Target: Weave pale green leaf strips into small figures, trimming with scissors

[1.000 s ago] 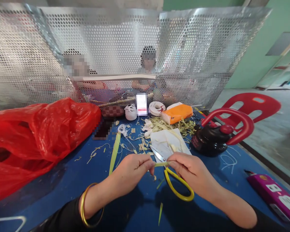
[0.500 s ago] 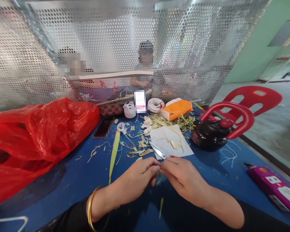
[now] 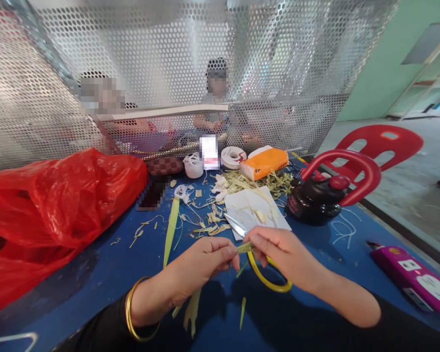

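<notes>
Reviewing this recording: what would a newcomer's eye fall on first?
Most likely the crumpled red plastic bag on the left of the blue table. Then, at the centre, the left hand and right hand pinch a pale green strip, the right partly hiding yellow-handled scissors. At the right, a black kettle with a thick red handle stands before a red chair.

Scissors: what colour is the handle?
The handle is yellow, best seen in the head view, partly behind the right hand.

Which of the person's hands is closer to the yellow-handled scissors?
The right hand. It is right at the scissors, covering part of them from view; the left hand is left of the yellow handle, with a visible gap.
</notes>
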Demonstrator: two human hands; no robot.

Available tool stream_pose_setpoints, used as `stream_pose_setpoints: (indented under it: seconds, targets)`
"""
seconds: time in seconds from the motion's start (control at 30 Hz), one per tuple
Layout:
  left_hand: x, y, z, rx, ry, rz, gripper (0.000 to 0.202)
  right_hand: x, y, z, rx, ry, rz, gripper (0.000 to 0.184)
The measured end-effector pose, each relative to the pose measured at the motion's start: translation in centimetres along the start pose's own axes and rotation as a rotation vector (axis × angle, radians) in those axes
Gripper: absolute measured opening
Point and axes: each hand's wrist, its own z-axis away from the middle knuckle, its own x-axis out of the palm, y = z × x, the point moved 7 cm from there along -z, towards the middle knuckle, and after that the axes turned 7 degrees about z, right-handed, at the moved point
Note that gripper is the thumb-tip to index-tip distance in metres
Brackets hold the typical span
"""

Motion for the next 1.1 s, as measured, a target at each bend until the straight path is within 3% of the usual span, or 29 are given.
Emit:
stream_pose_setpoints:
  seconds: [0.1,0.2,0.33,0.4,0.57,1.1]
  targets:
    - [-0.3,0.1,0.1,-0.001,0.039,0.026,0.038,-3.1,1.3,-0.3,0.082,0.257,-0.059,0.033]
    - [-0.5,0.0,0.0,0.004,0.046,0.036,0.037,-5.3,0.2,0.1,-0.050,0.463,0.133,0.026]
    - [-0.3,0.0,-0.1,0.050,0.035,-0.013,0.035,-2.8,-3.1,0.6,-0.392,0.300,0.385,0.029]
    - [-0.2,0.0,-0.1,0.072,0.042,-0.059,0.033,-1.2,-3.7,0.9,-0.480,0.210,0.458,0.031]
    - [-0.1,0.4,0.0,0.152,0.052,-0.162,0.033,-0.3,-3.3,0.8,-0.436,0.199,0.447,0.010]
    - [0.3,-0.7,-0.5,0.073,0.021,0.032,0.032,-0.1,-2.7,0.8,-0.394,0.197,0.296,0.011]
